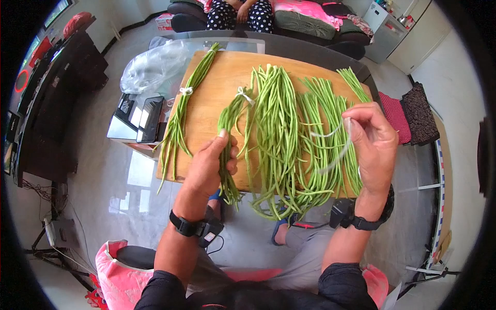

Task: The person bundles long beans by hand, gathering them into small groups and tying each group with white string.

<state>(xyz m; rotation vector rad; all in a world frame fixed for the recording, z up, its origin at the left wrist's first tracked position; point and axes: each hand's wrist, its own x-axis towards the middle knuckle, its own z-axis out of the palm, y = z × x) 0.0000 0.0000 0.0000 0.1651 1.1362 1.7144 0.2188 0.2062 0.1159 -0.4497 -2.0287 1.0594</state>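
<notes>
My left hand (209, 160) is wrapped round a small bundle of long green beans (231, 114), bound near its top with a white tie (244, 94). To the right, my raised right hand (373, 139) pinches a thin whitish strip (337, 156) between thumb and fingers; it curves in front of the beans, partly blurred. Both hands are over a wooden board (227, 72). A tied bean bundle (194, 85) lies along the board's left side. A large heap of loose beans (276, 119) fills the middle, with another heap (320, 111) beside it, below my right hand.
The board rests on a dark glass-topped table (330, 47). A clear plastic bag (155, 64) and a tissue-box-like container (137, 119) stand at its left. Another person's hands (243, 11) show beyond the table, near a dark sofa (305, 28). A dark cabinet (57, 98) stands at left.
</notes>
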